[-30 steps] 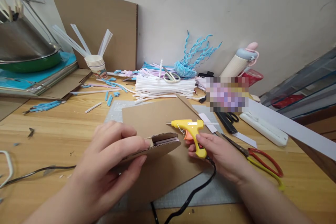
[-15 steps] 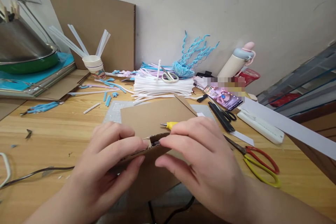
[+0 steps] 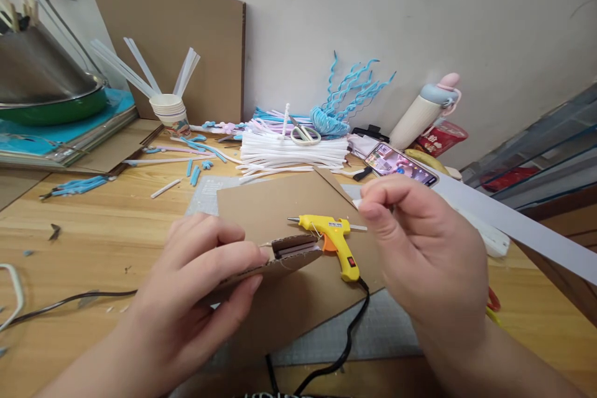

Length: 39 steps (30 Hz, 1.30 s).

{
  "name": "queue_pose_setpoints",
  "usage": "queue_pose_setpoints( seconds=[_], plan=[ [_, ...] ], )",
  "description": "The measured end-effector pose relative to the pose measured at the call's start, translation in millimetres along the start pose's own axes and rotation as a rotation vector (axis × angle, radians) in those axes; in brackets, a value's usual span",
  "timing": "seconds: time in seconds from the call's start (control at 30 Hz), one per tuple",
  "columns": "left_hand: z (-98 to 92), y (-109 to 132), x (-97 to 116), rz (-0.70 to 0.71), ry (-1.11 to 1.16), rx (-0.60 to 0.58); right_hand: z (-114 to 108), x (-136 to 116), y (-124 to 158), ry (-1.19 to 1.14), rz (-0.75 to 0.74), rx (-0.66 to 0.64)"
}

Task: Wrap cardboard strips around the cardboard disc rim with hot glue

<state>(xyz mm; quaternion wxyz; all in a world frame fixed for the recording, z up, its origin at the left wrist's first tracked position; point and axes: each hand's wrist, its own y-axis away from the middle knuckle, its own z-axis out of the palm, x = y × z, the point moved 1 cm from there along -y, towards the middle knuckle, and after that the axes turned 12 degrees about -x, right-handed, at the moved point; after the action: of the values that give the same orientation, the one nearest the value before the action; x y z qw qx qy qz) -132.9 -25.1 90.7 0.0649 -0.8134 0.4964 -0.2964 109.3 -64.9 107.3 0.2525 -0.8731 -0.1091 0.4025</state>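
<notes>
My left hand (image 3: 200, 273) grips a folded cardboard piece (image 3: 280, 270), thumb below and fingers along its upper edge. That edge has a gap between the layers, with a thin dark strip showing inside. My right hand (image 3: 420, 249) is raised to the right, apart from the piece, thumb and index finger pressed together. A small white tip (image 3: 357, 203) shows at its fingertips; whether they hold it or it lies behind, I cannot tell. Between the hands a yellow hot glue gun (image 3: 329, 227) lies on a cardboard sheet (image 3: 261, 199), its nozzle pointing left.
White pipe cleaners (image 3: 293, 154) lie at the back with small scissors (image 3: 305, 134) on top. A paper cup (image 3: 168, 113) holds clear sticks. A phone (image 3: 396, 165) and a bottle (image 3: 420, 112) are back right. The glue gun's black cord (image 3: 347, 348) runs toward the front edge.
My right hand has let go of the cardboard edge and moved right, uncovering the glue gun and the gap in the edge. My left hand keeps its hold.
</notes>
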Motion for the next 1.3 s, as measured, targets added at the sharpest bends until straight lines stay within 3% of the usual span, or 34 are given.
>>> queue_pose_setpoints(
  seconds=[0.07,0.13,0.27,0.37,0.53,0.77,0.93,1.0,1.13,1.3],
  plan=[
    [-0.4,0.5,-0.3,-0.006,-0.015,-0.016,-2.9,8.0,3.2,-0.012,0.037,-0.004],
    [-0.6,0.1,-0.2,-0.003,-0.027,-0.016,-3.4,10.6,6.3,-0.057,0.036,-0.091],
    [-0.1,-1.5,0.0,0.018,-0.027,0.002,0.4,-0.8,9.1,-0.055,-0.185,-0.264],
    [0.7,-0.8,-1.0,0.021,-0.025,0.001,6.7,-12.2,8.0,0.143,-0.356,-0.261],
    [2.2,0.6,-1.2,0.012,0.009,-0.007,20.4,-20.8,5.0,0.232,-0.419,-0.221],
    [2.2,1.4,-1.0,-0.007,0.002,-0.007,14.6,-11.6,-1.1,0.11,-0.285,-0.142],
    [0.3,0.9,-1.6,0.008,-0.021,-0.02,-10.9,26.6,-2.5,0.279,-0.031,0.113],
    [-0.5,-0.1,-1.6,0.012,-0.026,-0.025,-19.1,39.7,-1.0,0.229,0.053,0.173],
    [-1.0,-0.9,-1.0,0.029,-0.032,-0.018,-15.7,40.7,2.9,0.037,-0.014,-0.065],
    [2.9,1.5,-0.7,0.015,-0.039,0.011,11.7,18.1,8.5,-0.061,-0.093,-0.389]
  ],
)
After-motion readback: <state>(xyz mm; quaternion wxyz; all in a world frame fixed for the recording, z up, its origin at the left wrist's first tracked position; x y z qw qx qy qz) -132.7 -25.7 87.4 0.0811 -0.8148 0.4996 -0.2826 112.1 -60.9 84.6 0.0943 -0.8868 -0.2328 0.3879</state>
